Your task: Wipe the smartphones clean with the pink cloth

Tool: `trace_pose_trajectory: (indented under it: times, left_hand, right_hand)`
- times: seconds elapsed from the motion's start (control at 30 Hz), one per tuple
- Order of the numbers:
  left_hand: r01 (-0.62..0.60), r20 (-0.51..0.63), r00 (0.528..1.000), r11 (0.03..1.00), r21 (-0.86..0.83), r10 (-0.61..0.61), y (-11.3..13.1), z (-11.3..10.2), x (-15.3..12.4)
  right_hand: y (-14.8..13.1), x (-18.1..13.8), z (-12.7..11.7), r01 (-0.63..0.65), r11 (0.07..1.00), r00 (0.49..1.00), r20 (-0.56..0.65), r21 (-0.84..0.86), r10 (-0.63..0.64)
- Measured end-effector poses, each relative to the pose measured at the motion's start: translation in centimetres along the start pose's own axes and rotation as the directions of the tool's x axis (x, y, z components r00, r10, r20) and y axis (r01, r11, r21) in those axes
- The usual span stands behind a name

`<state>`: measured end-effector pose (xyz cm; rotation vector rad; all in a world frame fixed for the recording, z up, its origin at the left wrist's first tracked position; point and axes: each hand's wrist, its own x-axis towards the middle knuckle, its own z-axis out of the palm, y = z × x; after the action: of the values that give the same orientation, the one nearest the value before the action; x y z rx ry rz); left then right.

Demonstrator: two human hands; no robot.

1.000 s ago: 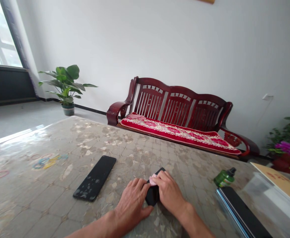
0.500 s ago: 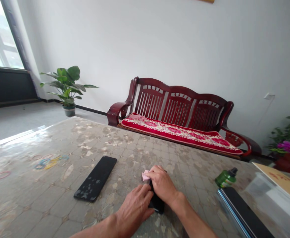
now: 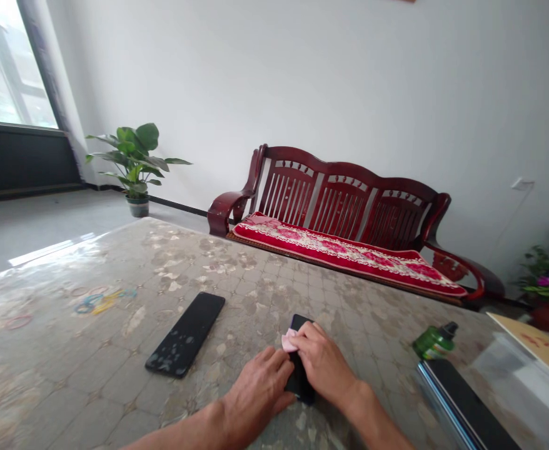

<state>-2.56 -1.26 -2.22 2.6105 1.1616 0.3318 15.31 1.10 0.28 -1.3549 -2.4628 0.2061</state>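
Note:
A black smartphone [image 3: 306, 392] lies on the table in front of me, partly hidden under my hands. My left hand [image 3: 261, 382] grips its left edge with curled fingers. A small pale pink cloth [image 3: 288, 341] is pinched in my right hand [image 3: 324, 359] and pressed on the phone's dark face; its far end shows beyond my fingers. To the left, a second black smartphone [image 3: 187, 334] rests flat, with smudges or droplets on its nearer half, apart from both hands.
A green bottle [image 3: 434, 342] with a black cap lies at the right, beside a stack of phones [image 3: 466, 400] and a clear plastic box [image 3: 528, 375]. Coloured rubber bands [image 3: 97, 303] are on the left of the table [image 3: 237, 281]. A wooden bench [image 3: 340, 200] stands behind.
My right hand, with the pink cloth, has slid nearer along the phone, baring its far end. My left hand stays at the phone's edge. The whole view has shifted slightly.

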Motion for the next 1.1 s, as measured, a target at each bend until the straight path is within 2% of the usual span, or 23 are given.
trace_pose_trajectory:
  times: [0.1,0.23,0.3,0.4,0.53,0.6,0.73,0.8,1.0,1.1]
  left_hand:
    - [-0.01,0.002,1.0,1.0,0.003,0.01,0.1,0.0,0.0]
    - [-0.037,0.021,0.999,0.999,0.026,0.036,0.1,-0.1,-0.1]
    - [-0.072,0.007,0.997,0.997,0.035,0.072,0.1,-0.1,-0.3]
    - [-0.092,0.007,0.996,0.995,0.037,0.092,0.0,0.0,-0.4]
    - [-0.045,-0.005,0.999,0.999,0.011,0.045,-0.1,0.3,-0.4]
    - [-0.048,-0.009,0.999,0.999,0.016,0.049,0.0,0.2,-0.4]
    - [-0.09,-0.002,0.996,0.994,0.062,0.09,0.2,-0.1,-0.5]
    - [-0.095,-0.01,0.995,0.993,0.069,0.096,0.2,-0.1,-0.5]
    - [-0.061,-0.038,0.997,0.998,0.023,0.062,-0.1,0.4,-0.5]
    - [-0.069,-0.036,0.997,0.997,0.037,0.071,0.1,0.2,-0.5]
  right_hand:
    - [0.1,-0.2,-0.1,0.024,1.0,1.0,0.013,-0.006,-0.024]
    - [1.5,1.5,0.1,-0.115,0.988,0.992,-0.063,-0.099,0.109]
    - [1.9,2.3,0.4,-0.141,0.984,0.987,-0.086,-0.111,0.132]
    - [1.2,2.5,0.5,-0.092,0.991,0.994,-0.068,-0.099,0.086]
    - [-0.1,1.4,0.4,0.028,0.998,1.0,0.0,-0.048,-0.028]
    - [0.1,1.2,0.2,0.034,0.999,0.999,0.012,-0.041,-0.034]
    - [1.8,1.8,-0.1,-0.096,0.991,0.994,-0.055,-0.095,0.091]
    - [2.3,1.8,-0.1,-0.119,0.988,0.991,-0.078,-0.1,0.111]
    - [0.6,-0.8,0.0,0.041,0.998,0.999,-0.012,-0.047,-0.042]
    - [0.5,-1.2,-0.2,0.059,0.998,0.998,0.012,-0.026,-0.058]
